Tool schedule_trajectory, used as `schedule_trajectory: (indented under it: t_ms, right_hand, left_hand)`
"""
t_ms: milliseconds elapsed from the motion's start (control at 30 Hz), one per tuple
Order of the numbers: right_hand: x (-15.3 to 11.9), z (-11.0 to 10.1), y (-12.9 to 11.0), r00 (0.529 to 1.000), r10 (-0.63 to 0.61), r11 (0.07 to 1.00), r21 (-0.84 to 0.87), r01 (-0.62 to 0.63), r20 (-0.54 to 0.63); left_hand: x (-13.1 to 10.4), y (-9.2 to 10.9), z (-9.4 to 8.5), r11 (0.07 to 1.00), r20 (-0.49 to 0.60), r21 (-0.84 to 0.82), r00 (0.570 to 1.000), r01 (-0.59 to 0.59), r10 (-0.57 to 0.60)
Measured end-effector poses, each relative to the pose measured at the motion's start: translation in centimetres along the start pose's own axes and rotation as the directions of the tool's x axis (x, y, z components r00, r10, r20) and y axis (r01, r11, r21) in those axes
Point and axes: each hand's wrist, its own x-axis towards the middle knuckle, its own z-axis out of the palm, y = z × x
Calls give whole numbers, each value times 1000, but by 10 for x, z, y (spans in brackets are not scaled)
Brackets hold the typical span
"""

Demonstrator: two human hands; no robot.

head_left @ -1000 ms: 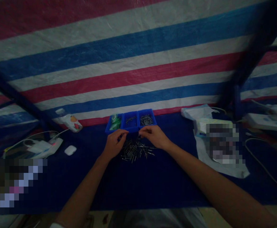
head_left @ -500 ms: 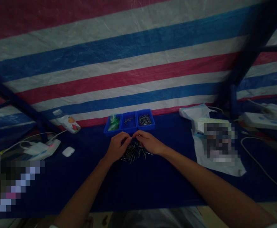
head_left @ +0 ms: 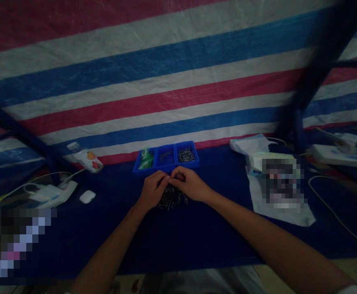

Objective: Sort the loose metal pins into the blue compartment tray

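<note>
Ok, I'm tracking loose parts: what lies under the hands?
A pile of thin metal pieces on the table. The left hand and right hand cover some; anything pinched is hidden.

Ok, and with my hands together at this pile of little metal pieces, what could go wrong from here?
Your left hand and right hand are close around the loose metal pieces, so a brush might scatter some across the blue table. Anything small between your fingers, too hidden to make out, could drop. The blue bins sit just beyond; a forward bump might shift them.
</note>
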Motion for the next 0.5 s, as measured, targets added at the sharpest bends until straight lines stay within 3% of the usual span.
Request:
schedule_trajectory:
  t_ms: [500]
  right_hand:
    - [3, -3, 2, 998, 57, 998, 26, -57, -18]
  left_hand:
    - [1, 0, 0, 997, -18, -67, 999, 41, -42]
